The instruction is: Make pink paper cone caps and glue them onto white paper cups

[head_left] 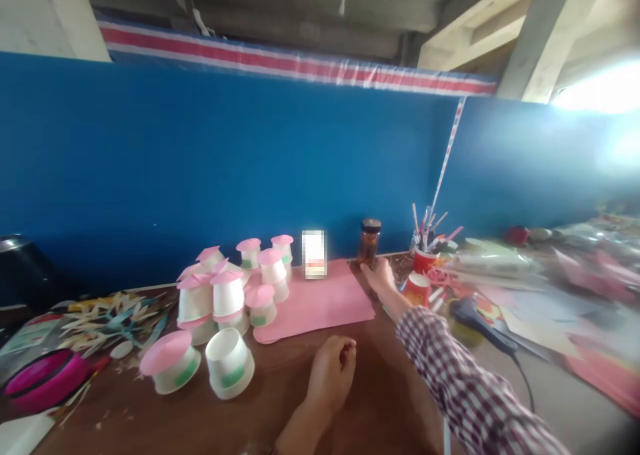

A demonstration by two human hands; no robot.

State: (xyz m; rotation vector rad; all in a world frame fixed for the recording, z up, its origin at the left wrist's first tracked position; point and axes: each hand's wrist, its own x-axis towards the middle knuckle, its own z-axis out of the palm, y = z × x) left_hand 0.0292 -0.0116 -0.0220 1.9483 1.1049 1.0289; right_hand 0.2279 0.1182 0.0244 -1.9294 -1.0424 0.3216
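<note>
Over the brown table's front part, my left hand (334,368) is held with its fingers curled in. Nothing shows in its grip. My right hand (384,280), in a checked sleeve, reaches to the base of a brown jar with a dark lid (369,242). Thumb and finger look apart there; whether they touch the jar is unclear. Between the hands and the back wall lies a pink sheet (320,305). Left of my left hand stands a white paper cup (230,362) with a green patch. Beside it is a cup topped with a pink disc (167,352).
Several more pink-topped cups (229,292) are grouped behind. At right are a red cup of sticks (426,258), another red cup (417,287), a corded dark tool (477,322) and blurred papers. Pale strips (113,318) and a magenta round item (47,378) lie left. A blue wall (225,155) borders the table.
</note>
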